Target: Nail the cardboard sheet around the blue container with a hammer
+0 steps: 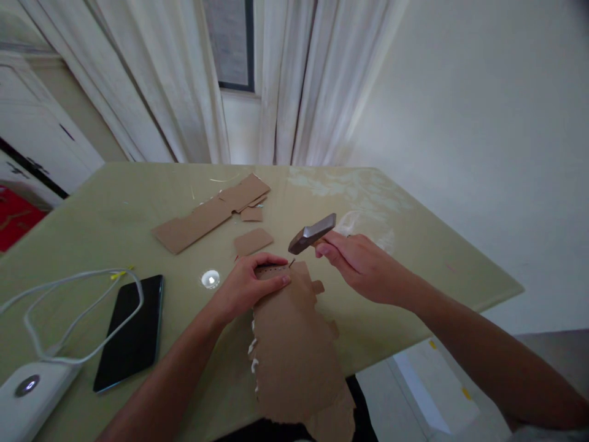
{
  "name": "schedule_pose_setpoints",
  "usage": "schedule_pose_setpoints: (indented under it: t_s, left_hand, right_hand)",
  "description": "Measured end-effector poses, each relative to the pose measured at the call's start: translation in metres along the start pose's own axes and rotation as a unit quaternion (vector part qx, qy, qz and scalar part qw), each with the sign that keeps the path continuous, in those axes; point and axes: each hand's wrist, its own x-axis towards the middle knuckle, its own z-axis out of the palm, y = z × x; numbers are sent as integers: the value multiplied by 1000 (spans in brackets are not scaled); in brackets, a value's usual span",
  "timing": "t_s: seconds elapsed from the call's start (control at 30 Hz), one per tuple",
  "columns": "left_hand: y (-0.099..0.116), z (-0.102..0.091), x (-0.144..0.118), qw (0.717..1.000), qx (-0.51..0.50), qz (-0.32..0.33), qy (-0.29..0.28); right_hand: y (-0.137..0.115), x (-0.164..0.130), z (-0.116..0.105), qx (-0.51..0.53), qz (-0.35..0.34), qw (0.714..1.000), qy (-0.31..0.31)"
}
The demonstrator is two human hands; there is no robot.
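My right hand (pixel 363 264) is wrapped round the handle of a hammer (pixel 313 233). Its dark metal head hangs just above a thin nail (pixel 292 263), which stands tilted near the far edge of a torn piece of brown cardboard (pixel 294 344). My left hand (pixel 253 282) grips that cardboard at its far left corner, thumb on top and fingers along the far edge. Between thumb and fingers a row of small holes shows. White torn bits stick out along the cardboard's left side, and its near end hangs over the table edge.
Beyond my hands lie a long cardboard strip (pixel 207 215) and a smaller cardboard piece (pixel 253 241) on the pale green table (pixel 414 239). At left are a black phone (pixel 131 331), a white cable (pixel 34 325) and a white device (pixel 39 396). Curtains and a wall stand behind.
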Motion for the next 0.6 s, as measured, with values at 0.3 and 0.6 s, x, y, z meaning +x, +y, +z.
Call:
schedule_pose_setpoints:
  t_s: [0.3,0.6]
  left_hand:
    - [1,0,-1,1000,2,-7,-3]
    - [1,-1,0,999,10,34,-5]
  right_hand:
    - [1,-4,7,-14,4,1000,-18]
    - [-4,-5,8,-34,-3,999,-41]
